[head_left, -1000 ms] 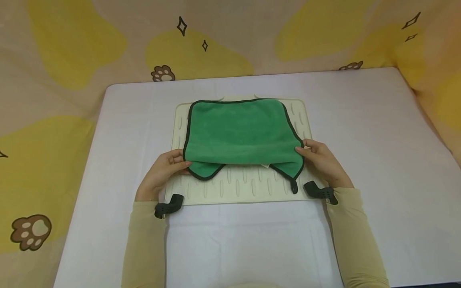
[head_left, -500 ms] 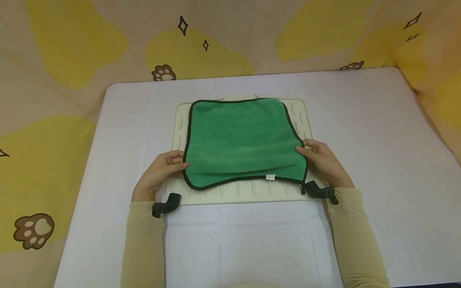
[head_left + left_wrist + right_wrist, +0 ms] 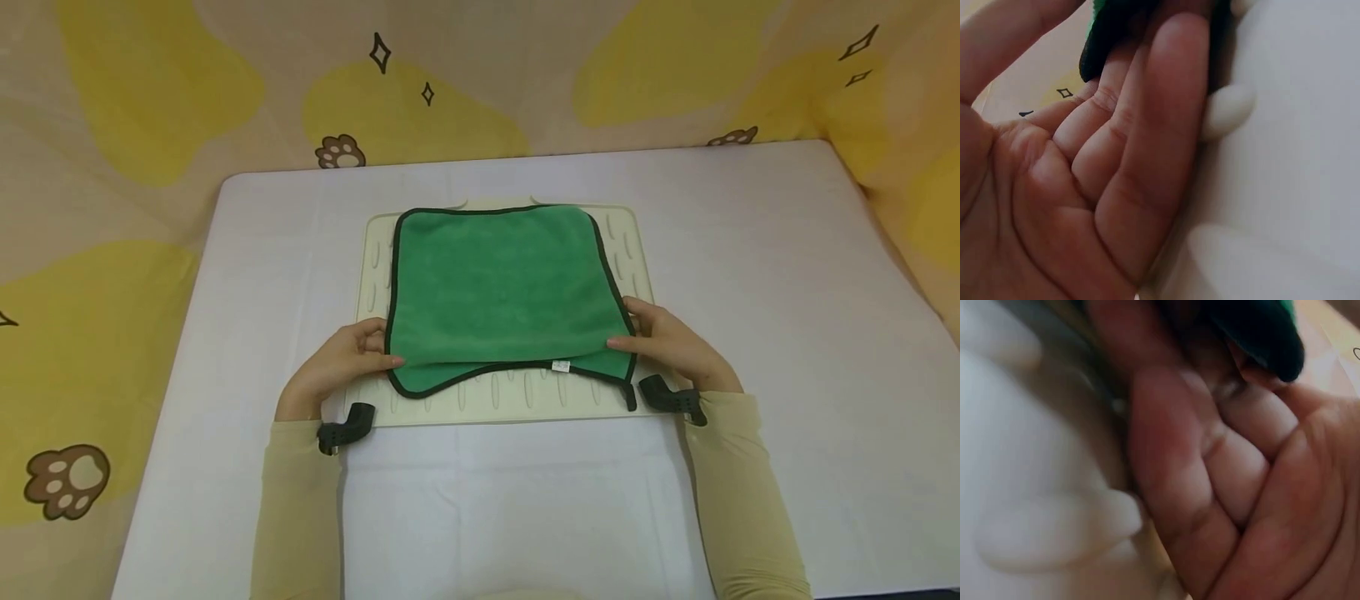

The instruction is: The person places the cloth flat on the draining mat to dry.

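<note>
A green cloth (image 3: 502, 283) with a black hem and a small white label lies spread over a cream ridged mat (image 3: 510, 400). My left hand (image 3: 337, 362) pinches its left edge low down, thumb on top and fingers beneath. On the opposite edge, my right hand (image 3: 671, 342) pinches the cloth in the same way. A shallow fold runs across the cloth between both thumbs, and its near hem shows below. In the left wrist view, curled fingers (image 3: 1147, 125) sit under the dark hem. The right wrist view shows fingers (image 3: 1172, 437) bent beneath the hem, partly blurred.
The mat lies on a table with a white cover (image 3: 510, 508). A yellow and beige patterned curtain (image 3: 465, 75) hangs behind and along the sides. Black wrist cameras (image 3: 347, 428) are strapped at both sleeves.
The cloth's near edge, tucked under earlier, has come out flat towards me. Both hands have slid slightly nearer along the sides, still pinching the cloth.
</note>
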`<state>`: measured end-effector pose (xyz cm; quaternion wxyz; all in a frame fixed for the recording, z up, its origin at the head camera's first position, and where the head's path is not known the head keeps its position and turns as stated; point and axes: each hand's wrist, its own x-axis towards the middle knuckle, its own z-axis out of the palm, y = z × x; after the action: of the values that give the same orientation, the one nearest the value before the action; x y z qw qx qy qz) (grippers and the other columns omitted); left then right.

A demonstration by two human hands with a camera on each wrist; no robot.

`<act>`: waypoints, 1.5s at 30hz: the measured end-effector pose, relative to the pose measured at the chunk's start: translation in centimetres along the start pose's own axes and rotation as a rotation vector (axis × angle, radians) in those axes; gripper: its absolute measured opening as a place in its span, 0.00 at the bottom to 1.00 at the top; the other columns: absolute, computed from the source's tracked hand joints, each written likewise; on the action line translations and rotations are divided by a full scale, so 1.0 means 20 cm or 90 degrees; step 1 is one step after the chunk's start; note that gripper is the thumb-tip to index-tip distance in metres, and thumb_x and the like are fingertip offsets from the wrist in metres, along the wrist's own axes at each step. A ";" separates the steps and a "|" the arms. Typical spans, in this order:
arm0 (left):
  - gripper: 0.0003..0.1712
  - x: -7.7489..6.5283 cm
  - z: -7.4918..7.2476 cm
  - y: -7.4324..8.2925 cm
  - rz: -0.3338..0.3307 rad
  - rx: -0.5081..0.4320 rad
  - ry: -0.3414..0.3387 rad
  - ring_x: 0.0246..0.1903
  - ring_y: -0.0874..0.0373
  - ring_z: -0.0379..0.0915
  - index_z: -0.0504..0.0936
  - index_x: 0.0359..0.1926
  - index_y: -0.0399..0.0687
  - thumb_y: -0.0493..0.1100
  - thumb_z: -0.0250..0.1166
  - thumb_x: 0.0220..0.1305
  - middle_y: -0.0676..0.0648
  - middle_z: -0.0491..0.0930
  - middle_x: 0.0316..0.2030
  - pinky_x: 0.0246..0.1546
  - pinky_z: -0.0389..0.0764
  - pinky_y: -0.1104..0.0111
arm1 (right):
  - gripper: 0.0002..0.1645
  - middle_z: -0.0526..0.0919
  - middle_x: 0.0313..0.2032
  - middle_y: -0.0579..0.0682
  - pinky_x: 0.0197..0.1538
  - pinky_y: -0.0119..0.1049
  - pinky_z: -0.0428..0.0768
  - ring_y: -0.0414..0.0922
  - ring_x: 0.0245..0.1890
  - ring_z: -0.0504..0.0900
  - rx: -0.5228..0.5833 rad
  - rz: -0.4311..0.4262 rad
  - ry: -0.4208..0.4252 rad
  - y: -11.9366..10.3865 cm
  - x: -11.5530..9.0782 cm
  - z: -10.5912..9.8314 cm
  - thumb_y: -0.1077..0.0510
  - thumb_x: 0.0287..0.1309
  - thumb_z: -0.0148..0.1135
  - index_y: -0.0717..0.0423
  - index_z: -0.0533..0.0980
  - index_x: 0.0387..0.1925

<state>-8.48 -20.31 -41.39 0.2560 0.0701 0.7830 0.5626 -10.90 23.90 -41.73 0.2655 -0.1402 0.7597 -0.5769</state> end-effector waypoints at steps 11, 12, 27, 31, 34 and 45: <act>0.21 0.00 -0.01 0.00 -0.002 -0.017 -0.009 0.24 0.64 0.71 0.69 0.47 0.30 0.32 0.67 0.56 0.50 0.77 0.23 0.31 0.75 0.73 | 0.24 0.85 0.38 0.55 0.39 0.31 0.80 0.42 0.36 0.84 -0.011 -0.012 -0.012 0.01 -0.01 -0.01 0.64 0.58 0.63 0.66 0.67 0.54; 0.22 0.00 -0.01 0.00 -0.006 -0.023 -0.012 0.24 0.63 0.72 0.68 0.48 0.29 0.32 0.67 0.56 0.49 0.77 0.23 0.32 0.76 0.73 | 0.23 0.85 0.37 0.55 0.39 0.31 0.80 0.42 0.36 0.84 -0.013 -0.009 -0.009 0.00 -0.01 -0.01 0.64 0.58 0.63 0.67 0.67 0.53; 0.29 -0.02 -0.02 0.01 -0.029 -0.049 -0.044 0.20 0.60 0.77 0.61 0.56 0.22 0.28 0.64 0.56 0.46 0.82 0.26 0.28 0.81 0.69 | 0.30 0.80 0.24 0.55 0.29 0.43 0.82 0.47 0.17 0.80 0.003 0.103 -0.042 -0.03 -0.06 -0.04 0.66 0.55 0.65 0.71 0.60 0.55; 0.31 -0.02 -0.02 0.02 -0.038 -0.023 -0.044 0.19 0.59 0.77 0.61 0.57 0.22 0.30 0.64 0.57 0.48 0.79 0.23 0.30 0.81 0.69 | 0.36 0.78 0.21 0.52 0.30 0.42 0.83 0.46 0.17 0.80 0.002 0.106 -0.045 -0.02 -0.06 -0.05 0.65 0.56 0.63 0.76 0.56 0.60; 0.29 -0.02 -0.01 0.02 -0.044 0.008 -0.038 0.19 0.58 0.77 0.62 0.55 0.22 0.32 0.65 0.58 0.49 0.76 0.20 0.32 0.80 0.70 | 0.24 0.77 0.18 0.51 0.31 0.42 0.83 0.47 0.18 0.81 -0.016 0.099 -0.061 -0.02 -0.06 -0.04 0.62 0.59 0.62 0.77 0.65 0.48; 0.26 -0.02 0.00 0.02 -0.050 0.008 -0.034 0.22 0.60 0.77 0.63 0.51 0.26 0.31 0.66 0.56 0.47 0.80 0.23 0.28 0.81 0.68 | 0.16 0.75 0.16 0.50 0.26 0.39 0.82 0.48 0.17 0.81 -0.037 0.111 -0.042 -0.04 -0.03 0.00 0.61 0.58 0.64 0.64 0.66 0.25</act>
<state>-8.22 -20.35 -40.88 0.2981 0.0558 0.7816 0.5451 -10.58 23.94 -40.81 0.3355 -0.1004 0.7761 -0.5245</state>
